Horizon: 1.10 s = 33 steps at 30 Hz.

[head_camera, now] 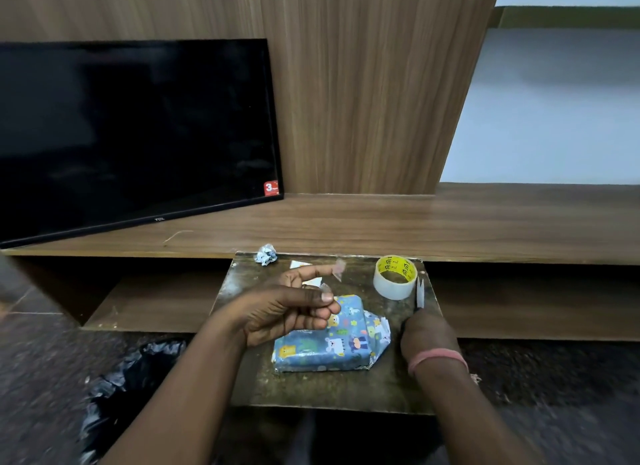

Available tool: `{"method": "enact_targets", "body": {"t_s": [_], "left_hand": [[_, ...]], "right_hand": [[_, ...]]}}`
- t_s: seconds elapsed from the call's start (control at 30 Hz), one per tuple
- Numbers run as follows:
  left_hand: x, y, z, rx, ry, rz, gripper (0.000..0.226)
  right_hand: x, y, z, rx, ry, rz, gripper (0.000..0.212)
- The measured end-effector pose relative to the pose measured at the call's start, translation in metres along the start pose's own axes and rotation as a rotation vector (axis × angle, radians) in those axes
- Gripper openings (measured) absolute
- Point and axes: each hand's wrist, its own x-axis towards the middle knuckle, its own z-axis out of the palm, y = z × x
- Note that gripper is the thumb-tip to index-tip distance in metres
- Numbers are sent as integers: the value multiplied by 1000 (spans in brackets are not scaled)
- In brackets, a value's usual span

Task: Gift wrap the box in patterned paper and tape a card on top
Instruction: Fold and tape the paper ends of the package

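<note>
Bare board [311, 388] shows at lower centre, in front of the wrapped box [332, 340]. At upper right the tape roll [395, 277] and scissors [419, 293] crowd the edge. A crumpled scrap [266, 254] blocks the upper-left corner.

1. Two bare forearms come into the picture from the bottom edge; no sleeve covers either one as far as they show.
2. The left hand [287, 312] wears no ring, watch or glove that can be seen. One short, pale thumbnail shows.
3. The right hand [427, 336] is seen from the back, its knuckles rounded. Its fingers are hidden from view.
4. The right wrist wears a thin pink band [437, 359], which looks like soft thread or elastic. It wraps once around the wrist and sits slightly slanted.
5. Creases in the skin show at the left wrist and along the left palm's edge.
</note>
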Motion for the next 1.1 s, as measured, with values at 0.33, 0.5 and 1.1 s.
{"method": "enact_targets", "body": {"t_s": [0.33, 0.5, 1.1], "left_hand": [[-17, -14, 3, 27, 6, -33, 53], [-14, -17, -7, 182, 247, 21, 56], [28, -21, -35, 586, 476, 0, 42]], "right_hand": [[1, -3, -6, -75, -59, -44, 26], [-5, -19, -24, 10, 43, -203, 12], [-20, -45, 27, 459, -349, -121, 24]]}}
